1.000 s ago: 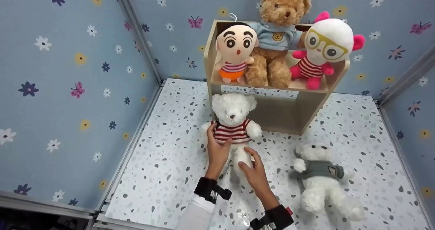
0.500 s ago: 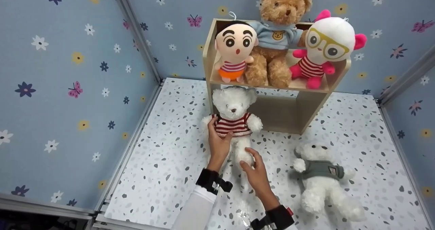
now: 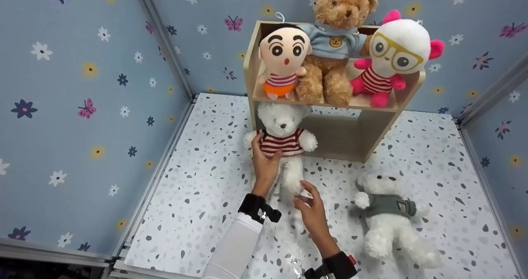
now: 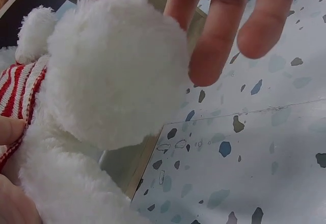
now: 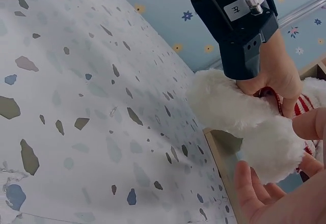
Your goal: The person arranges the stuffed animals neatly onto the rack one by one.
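At the shelf [image 3: 381, 132] — left hand [image 3: 265, 167] gripping the striped-shirt bear [image 3: 284, 145].

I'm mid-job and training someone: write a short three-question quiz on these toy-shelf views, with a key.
1. Which hand grips the fluffy white teddy bear in the red-and-white striped sweater?
2. True or false: the fluffy white teddy bear in the grey-green shirt lies on the speckled white surface.
3. Fill in: on the upper level of the pale wooden shelf, the brown teddy bear in the light-blue sweater sits between the black-haired doll in orange shorts and the ____.

Key:
1. The left hand.
2. True.
3. White-and-pink plush toy with yellow glasses.
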`<move>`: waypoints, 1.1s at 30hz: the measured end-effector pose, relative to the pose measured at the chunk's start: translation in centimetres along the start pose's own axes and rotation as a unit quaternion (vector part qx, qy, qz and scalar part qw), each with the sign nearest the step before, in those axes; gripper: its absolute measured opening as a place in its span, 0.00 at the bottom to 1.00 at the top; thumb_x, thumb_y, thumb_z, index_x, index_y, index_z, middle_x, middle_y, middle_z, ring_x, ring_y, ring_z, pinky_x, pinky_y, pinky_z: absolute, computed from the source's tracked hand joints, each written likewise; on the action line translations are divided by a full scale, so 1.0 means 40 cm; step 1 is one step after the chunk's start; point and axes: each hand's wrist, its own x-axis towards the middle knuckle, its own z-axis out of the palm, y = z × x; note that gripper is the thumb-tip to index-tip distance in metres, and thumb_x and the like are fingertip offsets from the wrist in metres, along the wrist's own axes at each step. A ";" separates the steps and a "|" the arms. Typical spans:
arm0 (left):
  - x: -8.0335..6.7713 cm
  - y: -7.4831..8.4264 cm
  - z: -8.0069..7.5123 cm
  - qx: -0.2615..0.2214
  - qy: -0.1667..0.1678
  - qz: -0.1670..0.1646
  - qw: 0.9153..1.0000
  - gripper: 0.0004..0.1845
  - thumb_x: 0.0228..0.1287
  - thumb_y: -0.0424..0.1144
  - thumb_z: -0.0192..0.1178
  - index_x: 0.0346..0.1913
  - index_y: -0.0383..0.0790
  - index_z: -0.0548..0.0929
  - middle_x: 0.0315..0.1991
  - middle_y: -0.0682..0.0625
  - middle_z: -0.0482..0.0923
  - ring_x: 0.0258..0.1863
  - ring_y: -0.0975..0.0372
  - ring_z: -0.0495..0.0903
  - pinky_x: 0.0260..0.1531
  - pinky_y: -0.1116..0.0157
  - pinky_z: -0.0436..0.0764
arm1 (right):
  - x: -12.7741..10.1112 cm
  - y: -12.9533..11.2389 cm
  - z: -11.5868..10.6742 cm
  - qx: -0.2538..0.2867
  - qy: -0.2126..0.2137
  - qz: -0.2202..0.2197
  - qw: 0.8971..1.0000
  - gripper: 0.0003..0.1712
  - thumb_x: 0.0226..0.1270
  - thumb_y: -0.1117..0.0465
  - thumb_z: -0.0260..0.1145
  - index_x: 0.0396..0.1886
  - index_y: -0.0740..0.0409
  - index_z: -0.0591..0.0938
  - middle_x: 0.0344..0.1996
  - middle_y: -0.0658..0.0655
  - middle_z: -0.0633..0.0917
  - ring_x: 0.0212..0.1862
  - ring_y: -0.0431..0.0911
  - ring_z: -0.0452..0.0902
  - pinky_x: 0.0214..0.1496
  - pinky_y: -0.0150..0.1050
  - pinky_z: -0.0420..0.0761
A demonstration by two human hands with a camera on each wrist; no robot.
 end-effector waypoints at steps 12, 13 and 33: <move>0.047 -0.022 0.035 0.010 0.015 0.007 1.000 0.39 0.56 0.33 0.68 0.67 0.57 0.60 0.73 0.56 0.56 0.72 0.59 0.59 0.69 0.58 0.61 | -0.011 0.014 -0.010 -0.003 -0.021 0.019 1.000 0.29 0.68 0.67 0.58 0.68 0.52 0.67 0.65 0.64 0.69 0.51 0.53 0.78 0.50 0.44 0.81; 0.052 -0.022 0.037 0.013 0.017 0.006 1.000 0.39 0.56 0.34 0.68 0.67 0.57 0.60 0.74 0.56 0.56 0.72 0.59 0.59 0.70 0.58 0.61 | -0.008 0.028 -0.010 -0.004 -0.020 0.021 1.000 0.29 0.68 0.66 0.59 0.68 0.51 0.67 0.65 0.64 0.69 0.50 0.51 0.78 0.50 0.45 0.81; 0.092 -0.024 0.117 0.028 0.019 -0.002 0.999 0.39 0.56 0.34 0.67 0.67 0.57 0.59 0.70 0.53 0.62 0.68 0.57 0.64 0.68 0.57 0.64 | -0.009 0.132 -0.049 -0.072 -0.018 0.082 0.994 0.32 0.66 0.63 0.61 0.69 0.52 0.66 0.60 0.64 0.75 0.52 0.49 0.78 0.50 0.40 0.78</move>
